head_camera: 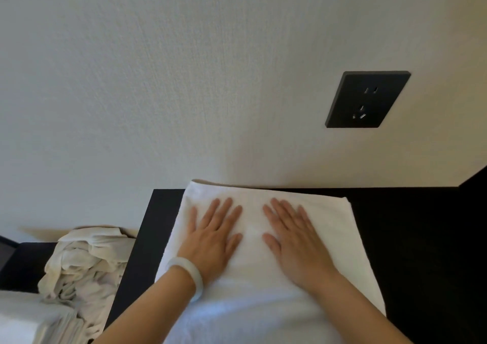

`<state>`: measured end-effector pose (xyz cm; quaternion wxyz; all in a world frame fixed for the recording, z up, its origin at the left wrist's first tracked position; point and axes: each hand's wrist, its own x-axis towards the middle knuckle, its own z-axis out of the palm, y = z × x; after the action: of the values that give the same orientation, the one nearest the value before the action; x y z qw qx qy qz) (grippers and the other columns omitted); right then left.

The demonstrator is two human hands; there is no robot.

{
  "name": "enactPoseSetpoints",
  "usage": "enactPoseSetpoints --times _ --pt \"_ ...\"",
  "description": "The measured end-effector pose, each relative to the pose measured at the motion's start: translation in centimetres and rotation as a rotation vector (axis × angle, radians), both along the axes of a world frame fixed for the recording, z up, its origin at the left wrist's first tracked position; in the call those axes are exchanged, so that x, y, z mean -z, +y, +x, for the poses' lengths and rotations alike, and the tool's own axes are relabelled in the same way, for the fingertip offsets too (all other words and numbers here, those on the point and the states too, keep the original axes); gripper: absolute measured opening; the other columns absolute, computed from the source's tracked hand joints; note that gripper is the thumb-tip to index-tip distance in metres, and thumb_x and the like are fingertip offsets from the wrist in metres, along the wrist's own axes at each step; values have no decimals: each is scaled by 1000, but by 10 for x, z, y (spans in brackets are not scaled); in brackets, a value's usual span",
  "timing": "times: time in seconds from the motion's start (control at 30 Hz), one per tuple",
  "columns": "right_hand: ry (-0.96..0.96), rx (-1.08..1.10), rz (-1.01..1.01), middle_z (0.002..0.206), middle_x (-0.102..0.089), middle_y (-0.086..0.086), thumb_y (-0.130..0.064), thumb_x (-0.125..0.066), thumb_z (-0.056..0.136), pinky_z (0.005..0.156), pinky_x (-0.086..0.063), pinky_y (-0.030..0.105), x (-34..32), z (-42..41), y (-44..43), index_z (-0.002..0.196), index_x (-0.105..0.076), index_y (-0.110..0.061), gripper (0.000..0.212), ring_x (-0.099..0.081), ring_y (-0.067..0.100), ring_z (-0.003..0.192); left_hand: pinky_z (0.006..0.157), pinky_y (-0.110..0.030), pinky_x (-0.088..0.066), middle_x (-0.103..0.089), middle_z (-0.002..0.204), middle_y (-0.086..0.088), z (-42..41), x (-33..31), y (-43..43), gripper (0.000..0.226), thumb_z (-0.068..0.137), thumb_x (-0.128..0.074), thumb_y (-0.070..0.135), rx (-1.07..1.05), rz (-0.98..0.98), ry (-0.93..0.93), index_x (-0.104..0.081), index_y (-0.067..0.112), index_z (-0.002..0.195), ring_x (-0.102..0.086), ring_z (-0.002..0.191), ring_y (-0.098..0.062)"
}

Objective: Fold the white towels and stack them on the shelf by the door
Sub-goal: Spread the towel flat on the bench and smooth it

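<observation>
Both forearms come in from the bottom edge and end on the white towel (253,269), the landmark for everything else.

Far to the left of that towel and lower down lies a flat white layered cloth (29,322), perhaps folded linen. Just beyond it is a crumpled heap of off-white towels (87,264), not yet folded. Between the heap and the towel runs the edge of the dark surface (147,238) that the towel rests on. Whether this is the shelf by the door cannot be told, as no door shows.

On the towel's left half the left hand (213,240) presses flat, fingers straight and slightly spread, with a pale bangle (187,272) at the wrist. On the right half the right hand (297,240) lies the same way, flat and holding nothing. The two hands are near each other but apart.

The towel's long axis runs from the person toward the wall. Its far edge lies just ahead of all the fingertips and its near end passes out of view below. Neither hand is nearer, so the next fold probably takes both together along that axis.

Above and to the right of the towel, a dark wall socket (367,99) sits on the pale wall.
</observation>
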<state>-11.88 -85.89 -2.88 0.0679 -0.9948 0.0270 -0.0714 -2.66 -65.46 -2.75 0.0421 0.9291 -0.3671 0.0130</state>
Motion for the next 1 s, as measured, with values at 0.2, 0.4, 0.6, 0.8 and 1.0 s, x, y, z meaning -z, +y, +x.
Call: enactPoseSetpoints --times 0.2,0.4,0.6,0.8,1.0 --pt "189 252 -11 155 -41 3 -57 -13 100 113 -12 55 -4 -2 -1 148 -45 -19 69 -39 23 142 108 -61 -13 -26 161 -1 -9 6 19 61 103 -13 57 -165 107 -9 -25 27 155 -16 146 -23" --pt "244 163 29 159 27 -13 -73 39 66 114 20 56 -13 -36 7 154 16 -36 98 25 13 148 106 -62 -17 -32 158 -3 -50 5 33 62 102 -14 56 -210 108 5 -31 25 153 -22 145 -26" --pt "153 306 55 165 10 -5 -72 23 80 122 10 39 -9 -66 -29 157 5 -24 92 17 8 149 106 -60 -20 -37 155 -10 -73 2 42 63 101 -13 58 -291 150 113 -35 26 151 -36 141 -35" --pt "143 403 -92 165 -14 9 -54 -14 102 122 0 49 -38 -59 -29 157 -16 -10 71 -8 25 153 118 -52 14 3 164 -11 -67 -27 18 103 72 36 62 -222 171 62 -8 23 157 8 150 -35" --pt "232 110 54 163 18 -8 -65 15 76 117 20 42 -19 -39 21 156 9 -33 86 24 9 146 117 -59 9 33 156 8 -43 -19 7 104 55 45 72 -138 159 178 22 37 150 26 147 -25"
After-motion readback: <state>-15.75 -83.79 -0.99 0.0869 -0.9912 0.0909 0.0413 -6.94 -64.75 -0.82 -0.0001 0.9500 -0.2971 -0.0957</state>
